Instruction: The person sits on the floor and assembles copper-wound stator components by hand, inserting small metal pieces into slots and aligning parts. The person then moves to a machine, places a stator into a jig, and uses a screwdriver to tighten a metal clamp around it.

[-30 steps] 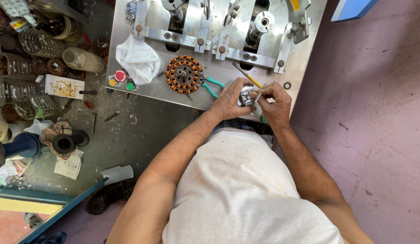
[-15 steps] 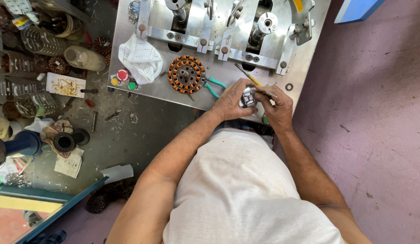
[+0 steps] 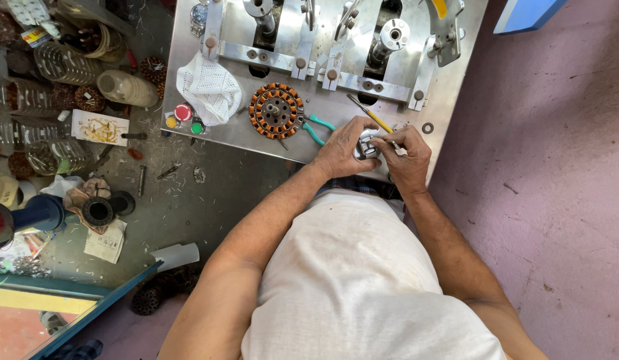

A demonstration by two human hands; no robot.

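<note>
At the metal workbench [image 3: 189, 127] edge, small silver part [image 3: 367, 144] between both hands, left hand [image 3: 341, 148] and right hand [image 3: 406, 155] each in a clenched grip on it

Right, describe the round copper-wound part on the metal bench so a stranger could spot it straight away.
Start at the shiny metal bench top in front of the person. Just beyond the left hand, beside the teal-handled pliers and right of the white mesh cloth, lies the round wound stator. It alone is a flat ring of orange-copper coils around a grey hub.
</note>
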